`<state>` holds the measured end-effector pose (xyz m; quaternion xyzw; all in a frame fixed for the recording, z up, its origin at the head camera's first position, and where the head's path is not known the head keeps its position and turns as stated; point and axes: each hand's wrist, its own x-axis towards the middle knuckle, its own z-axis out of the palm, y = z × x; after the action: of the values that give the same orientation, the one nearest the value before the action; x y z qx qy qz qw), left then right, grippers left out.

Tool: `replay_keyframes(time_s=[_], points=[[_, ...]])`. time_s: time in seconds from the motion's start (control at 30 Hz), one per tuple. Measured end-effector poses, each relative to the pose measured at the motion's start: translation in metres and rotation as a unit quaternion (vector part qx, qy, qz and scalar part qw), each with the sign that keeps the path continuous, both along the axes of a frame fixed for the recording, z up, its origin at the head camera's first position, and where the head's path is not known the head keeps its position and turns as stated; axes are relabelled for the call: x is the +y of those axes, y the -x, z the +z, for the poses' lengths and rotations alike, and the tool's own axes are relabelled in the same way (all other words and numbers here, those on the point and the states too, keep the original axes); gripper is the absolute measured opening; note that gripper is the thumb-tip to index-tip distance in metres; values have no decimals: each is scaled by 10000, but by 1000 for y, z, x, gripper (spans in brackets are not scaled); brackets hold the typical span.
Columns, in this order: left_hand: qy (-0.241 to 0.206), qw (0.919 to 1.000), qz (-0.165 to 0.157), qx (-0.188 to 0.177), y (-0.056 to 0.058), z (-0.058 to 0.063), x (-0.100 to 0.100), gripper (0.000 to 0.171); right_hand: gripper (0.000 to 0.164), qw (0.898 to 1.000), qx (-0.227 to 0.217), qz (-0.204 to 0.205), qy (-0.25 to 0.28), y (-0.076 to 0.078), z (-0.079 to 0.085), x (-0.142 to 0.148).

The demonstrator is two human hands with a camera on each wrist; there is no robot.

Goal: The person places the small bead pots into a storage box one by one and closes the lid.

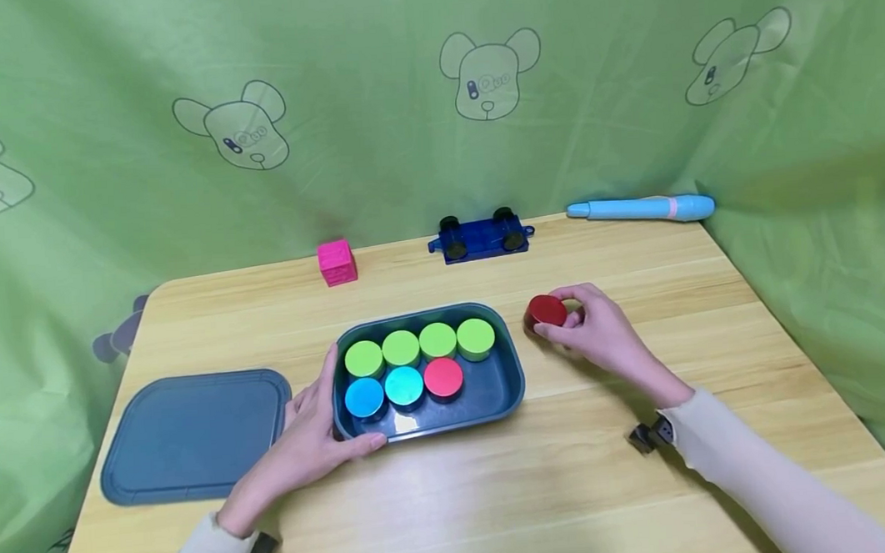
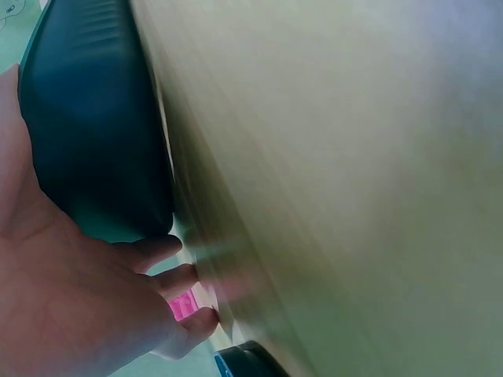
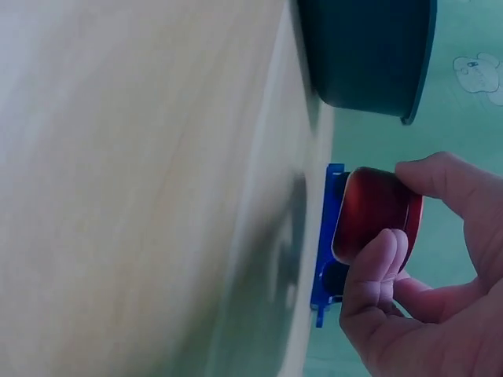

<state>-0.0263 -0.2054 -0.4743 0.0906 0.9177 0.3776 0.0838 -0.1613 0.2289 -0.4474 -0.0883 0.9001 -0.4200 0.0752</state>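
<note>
My right hand pinches a short dark red cylinder between thumb and fingers, just right of a dark grey-blue plastic box. In the right wrist view the red cylinder is held above the tabletop, its shadow falling on the wood. My left hand grips the box's left end, thumb along the front wall and fingers at the left side. Inside, several green-topped cylinders line the back. In front of them stand two blue-topped cylinders and one pinkish-red one; the front right of the box floor is bare.
A flat grey lid lies left of the box. Along the table's back are a pink cube, a dark blue toy wagon base with black wheels, and a light blue pen-shaped thing. Green curtain hangs behind the table.
</note>
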Motion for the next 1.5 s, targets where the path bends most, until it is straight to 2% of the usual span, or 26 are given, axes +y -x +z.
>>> replay_keyframes(time_s=[0.43,0.77,1.2,1.4,1.5], points=[[-105,9999,3,-72,0,0,-1,136,53,9968,754,123,212,-24,19,-15],[-129,9999,-25,-1,0,0,-1,135,48,9939,712,464,703,-39,32,-33],[-97,9999,-38,-7,0,1,0,134,52,9943,538,761,518,-49,22,-57],[-75,10000,-43,18,0,0,0,134,54,9956,467,799,157,-55,15,-66],[-60,10000,-29,21,0,-1,-1,135,53,9951,577,793,-89,-58,11,-69]])
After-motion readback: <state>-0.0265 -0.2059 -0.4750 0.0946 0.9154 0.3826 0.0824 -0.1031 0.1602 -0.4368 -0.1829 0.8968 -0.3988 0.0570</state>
